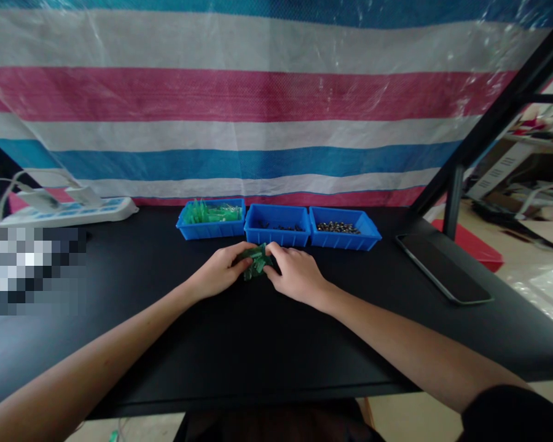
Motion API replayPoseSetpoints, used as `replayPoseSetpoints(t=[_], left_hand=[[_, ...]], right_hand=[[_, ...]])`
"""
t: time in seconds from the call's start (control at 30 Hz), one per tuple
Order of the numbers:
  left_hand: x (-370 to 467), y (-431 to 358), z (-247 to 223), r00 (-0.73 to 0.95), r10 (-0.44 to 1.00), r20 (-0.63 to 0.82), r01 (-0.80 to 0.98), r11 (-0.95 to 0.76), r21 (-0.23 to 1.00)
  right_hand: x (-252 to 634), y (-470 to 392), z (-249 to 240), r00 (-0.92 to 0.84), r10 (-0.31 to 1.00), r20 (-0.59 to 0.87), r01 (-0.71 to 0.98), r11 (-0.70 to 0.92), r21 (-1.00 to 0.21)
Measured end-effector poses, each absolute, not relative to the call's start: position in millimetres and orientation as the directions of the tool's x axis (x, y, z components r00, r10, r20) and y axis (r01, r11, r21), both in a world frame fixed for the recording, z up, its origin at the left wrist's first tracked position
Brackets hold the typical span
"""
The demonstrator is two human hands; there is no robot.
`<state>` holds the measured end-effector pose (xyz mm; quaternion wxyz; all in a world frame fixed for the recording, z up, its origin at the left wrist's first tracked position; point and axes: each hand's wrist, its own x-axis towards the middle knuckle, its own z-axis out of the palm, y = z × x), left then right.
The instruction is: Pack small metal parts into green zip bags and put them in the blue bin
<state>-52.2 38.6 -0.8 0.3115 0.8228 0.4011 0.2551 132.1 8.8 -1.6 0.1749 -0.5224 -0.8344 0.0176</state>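
Note:
Between my hands is a small shiny plastic bag (258, 263) with light green pieces showing in it, held just above or on the black table. My left hand (221, 270) pinches its left edge between thumb and fingers. On the opposite side my right hand (297, 273) grips the other edge, fingers curled. Directly beyond stand three blue bins in a row. Green pieces and clear film fill the left bin (211, 234). Small dark pieces lie low in the middle bin (276, 236). The right bin (345, 240) contains shiny metal pieces, too small to name.
A phone (445, 270) lies on the right of the table (258, 356). At the back left sits a white power strip (69, 212) with plugs and cables. A striped plastic sheet (258, 98) hangs behind the bins, and a black frame post (479, 123) slants at right.

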Motion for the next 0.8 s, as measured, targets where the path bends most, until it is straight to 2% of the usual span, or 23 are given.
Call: replayPoseSetpoints(t=[0.27,0.47,0.8], left_hand=[[-52,38,-1,0.529,0.835,0.152,0.578,-0.486,0.655],[-51,35,2,0.545,0.824,0.153,0.582,-0.503,0.639],[-50,35,1,0.561,0.815,0.145,0.599,-0.521,0.608]], right_hand=[[129,5,-1,-0.418,0.869,0.265,0.876,0.463,-0.136],[131,11,-1,-0.446,0.862,0.240,0.841,0.495,-0.216],[131,15,-2,-0.470,0.854,0.223,0.843,0.509,-0.175]])
